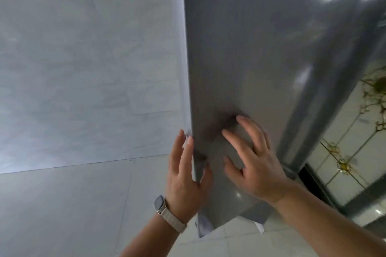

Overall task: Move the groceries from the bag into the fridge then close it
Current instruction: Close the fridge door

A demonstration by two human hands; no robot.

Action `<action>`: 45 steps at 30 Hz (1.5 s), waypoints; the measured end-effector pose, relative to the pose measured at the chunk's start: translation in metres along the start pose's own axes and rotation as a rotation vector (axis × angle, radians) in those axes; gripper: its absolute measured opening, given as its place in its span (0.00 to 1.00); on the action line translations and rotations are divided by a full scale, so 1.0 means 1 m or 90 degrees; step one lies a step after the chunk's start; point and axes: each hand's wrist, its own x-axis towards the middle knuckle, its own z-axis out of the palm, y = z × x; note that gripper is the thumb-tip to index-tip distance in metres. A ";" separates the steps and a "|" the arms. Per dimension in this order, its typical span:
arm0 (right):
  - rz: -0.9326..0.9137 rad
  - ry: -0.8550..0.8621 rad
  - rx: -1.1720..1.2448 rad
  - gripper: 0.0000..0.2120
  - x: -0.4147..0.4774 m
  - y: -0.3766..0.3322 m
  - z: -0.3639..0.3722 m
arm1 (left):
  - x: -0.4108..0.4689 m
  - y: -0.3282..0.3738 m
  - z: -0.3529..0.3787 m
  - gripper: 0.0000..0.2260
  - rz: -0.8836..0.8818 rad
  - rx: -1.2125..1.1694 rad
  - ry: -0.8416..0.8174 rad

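Right hand on fridge door

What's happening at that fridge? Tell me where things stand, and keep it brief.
A person has both hands on the grey fridge door. The right hand rests flat on its front, fingers spread. The left hand, with a watch on the wrist, lies along the door's left edge beside the wall, fingers straight. It looks like the closing step. No bag or groceries are in view, and it is unclear whether the door is fully shut.
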 end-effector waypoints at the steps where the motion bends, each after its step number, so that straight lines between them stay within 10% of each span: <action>1: -0.010 0.002 -0.008 0.23 0.007 0.006 0.004 | 0.005 -0.005 0.003 0.36 -0.006 0.005 0.006; 20: -0.042 -0.018 -0.083 0.26 0.084 0.108 0.085 | 0.096 -0.099 0.084 0.40 -0.287 0.019 0.109; 45: 0.058 -0.065 -0.401 0.29 0.147 0.187 0.184 | 0.201 -0.251 0.180 0.42 -0.199 -0.165 -0.060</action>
